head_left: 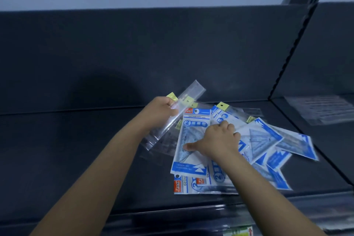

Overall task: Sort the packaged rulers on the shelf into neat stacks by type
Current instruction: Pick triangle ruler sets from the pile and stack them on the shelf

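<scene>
Right hand (218, 140): thumb spread, fingers bent, holding the top blue-and-white flat plastic pack of set squares (191, 157) on the pile.
Left hand (162, 111): closed around long clear plastic packs of straight rulers (193, 94) with yellow tags, raised above the dark shelf (76, 149).
Pile: other blue packs (264, 136) fanned out and overlapping, partly under the right hand.
Hard to see: the print is blurred, and the number of clear packs cannot be told.
Far right: flat clear packs (318, 109) lie on the neighbouring shelf.
</scene>
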### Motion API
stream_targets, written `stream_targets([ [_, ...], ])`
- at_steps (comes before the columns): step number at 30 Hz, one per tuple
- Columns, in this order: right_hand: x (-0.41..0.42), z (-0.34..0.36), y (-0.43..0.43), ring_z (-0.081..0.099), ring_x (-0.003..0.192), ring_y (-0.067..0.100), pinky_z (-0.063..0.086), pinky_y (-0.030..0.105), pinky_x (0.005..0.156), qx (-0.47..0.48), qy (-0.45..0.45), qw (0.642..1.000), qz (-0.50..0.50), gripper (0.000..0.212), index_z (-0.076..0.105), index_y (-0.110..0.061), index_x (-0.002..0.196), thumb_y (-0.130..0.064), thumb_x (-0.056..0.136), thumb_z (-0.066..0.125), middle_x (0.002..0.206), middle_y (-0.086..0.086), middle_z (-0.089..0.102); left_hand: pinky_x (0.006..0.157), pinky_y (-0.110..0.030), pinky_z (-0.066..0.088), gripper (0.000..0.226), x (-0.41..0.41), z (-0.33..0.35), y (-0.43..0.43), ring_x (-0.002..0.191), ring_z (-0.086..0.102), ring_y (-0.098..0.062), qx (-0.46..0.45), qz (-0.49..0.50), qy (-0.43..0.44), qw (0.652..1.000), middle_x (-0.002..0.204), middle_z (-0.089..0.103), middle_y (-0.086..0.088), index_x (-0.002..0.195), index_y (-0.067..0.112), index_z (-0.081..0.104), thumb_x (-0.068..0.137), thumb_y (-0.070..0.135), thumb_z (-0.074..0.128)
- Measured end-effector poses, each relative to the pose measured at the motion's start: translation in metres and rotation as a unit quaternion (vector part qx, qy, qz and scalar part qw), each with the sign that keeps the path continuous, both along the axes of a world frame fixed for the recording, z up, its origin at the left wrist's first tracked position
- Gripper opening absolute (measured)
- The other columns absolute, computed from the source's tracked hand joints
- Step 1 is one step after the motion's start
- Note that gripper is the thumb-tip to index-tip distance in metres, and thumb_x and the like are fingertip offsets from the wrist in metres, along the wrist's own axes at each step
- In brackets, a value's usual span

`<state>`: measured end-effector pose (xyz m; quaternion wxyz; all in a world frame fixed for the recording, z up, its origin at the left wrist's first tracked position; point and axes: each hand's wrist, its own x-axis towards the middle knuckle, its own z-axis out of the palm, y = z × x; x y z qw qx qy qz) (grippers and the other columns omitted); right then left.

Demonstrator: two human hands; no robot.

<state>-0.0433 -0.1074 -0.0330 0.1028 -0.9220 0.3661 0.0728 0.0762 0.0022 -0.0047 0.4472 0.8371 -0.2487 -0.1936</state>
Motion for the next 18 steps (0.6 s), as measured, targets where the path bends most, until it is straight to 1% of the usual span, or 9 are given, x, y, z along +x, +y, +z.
stream_targets([
  [2,0.005,-0.001,0.001,0.028,0.128,0.031,0.026,0.040,0.103,0.034,-0.002,0.999,0.013,0.104,0.040,-0.007,0.136,-0.076,0.062,0.065,0.137,0.013,0.034,0.050,-0.018,0.036,0.006,-0.007,0.003,-0.006,0.051,0.049,-0.008,-0.021,0.006,0.007,1.000,0.070,0.056,-0.005,0.088,0.003,0.063,0.090,0.006,0.057],
  [4,0.010,-0.001,0.002,0.028,0.130,0.031,0.026,0.040,0.103,0.064,-0.007,0.997,0.030,0.106,0.036,-0.008,0.137,-0.072,0.060,0.070,0.140,0.012,0.035,0.049,-0.016,0.039,0.006,-0.012,0.005,-0.010,0.047,0.052,-0.004,-0.039,0.017,0.015,0.999,0.070,0.059,-0.006,0.090,0.003,0.063,0.090,0.004,0.056],
  [7,0.012,-0.001,0.003,0.039,0.125,0.028,0.028,0.038,0.098,0.140,-0.070,0.987,0.043,0.089,0.037,-0.012,0.129,-0.054,0.062,0.079,0.127,0.006,0.050,0.051,-0.017,0.042,0.005,-0.017,0.010,-0.011,0.054,0.054,-0.010,-0.052,0.031,0.003,0.998,0.080,0.063,-0.011,0.091,0.004,0.063,0.089,0.004,0.058],
  [9,0.011,-0.004,0.004,0.049,0.116,0.029,0.036,0.038,0.094,0.253,-0.155,0.954,0.032,0.075,0.033,-0.013,0.122,-0.033,0.068,0.081,0.114,0.005,0.056,0.048,-0.014,0.041,0.004,-0.019,0.014,-0.009,0.055,0.052,-0.011,-0.068,0.033,-0.001,0.997,0.081,0.061,-0.012,0.090,0.004,0.061,0.090,0.002,0.057],
  [11,0.006,-0.004,0.003,0.059,0.094,0.026,0.048,0.037,0.081,0.342,-0.257,0.904,0.013,0.058,0.031,-0.018,0.110,-0.016,0.074,0.077,0.103,0.005,0.060,0.047,-0.013,0.041,0.005,-0.020,0.020,-0.008,0.056,0.052,-0.012,-0.079,0.025,-0.003,0.997,0.078,0.060,-0.009,0.092,0.003,0.062,0.091,0.004,0.057],
  [13,0.003,0.000,-0.006,0.062,0.080,0.023,0.049,0.033,0.068,0.374,-0.327,0.868,-0.021,0.049,0.032,-0.021,0.104,-0.009,0.078,0.072,0.102,0.008,0.065,0.046,-0.014,0.041,0.008,-0.017,0.027,-0.008,0.055,0.053,-0.011,-0.097,0.008,0.005,0.995,0.073,0.060,-0.004,0.095,0.004,0.064,0.090,0.008,0.059],
  [15,-0.002,0.011,-0.023,0.064,0.080,0.025,0.050,0.033,0.067,0.386,-0.364,0.846,-0.047,0.037,0.041,-0.018,0.099,-0.006,0.080,0.070,0.103,0.010,0.067,0.048,-0.017,0.041,0.009,-0.012,0.034,-0.010,0.056,0.052,-0.010,-0.122,-0.014,0.018,0.992,0.072,0.062,-0.002,0.094,0.008,0.066,0.089,0.014,0.062],
  [17,-0.013,0.024,-0.045,0.065,0.080,0.026,0.052,0.035,0.071,0.364,-0.370,0.853,-0.051,0.019,0.054,-0.012,0.092,-0.004,0.082,0.068,0.099,0.013,0.069,0.047,-0.015,0.042,0.009,-0.010,0.039,-0.018,0.056,0.053,-0.008,-0.148,-0.045,0.023,0.988,0.075,0.065,0.001,0.094,0.011,0.067,0.093,0.013,0.059],
  [18,-0.021,0.031,-0.056,0.064,0.077,0.024,0.052,0.033,0.069,0.349,-0.370,0.859,-0.048,0.012,0.058,-0.010,0.090,-0.004,0.084,0.066,0.096,0.014,0.070,0.045,-0.014,0.042,0.012,-0.009,0.039,-0.024,0.055,0.054,-0.007,-0.158,-0.058,0.028,0.985,0.076,0.066,0.002,0.094,0.012,0.068,0.095,0.011,0.055],
])
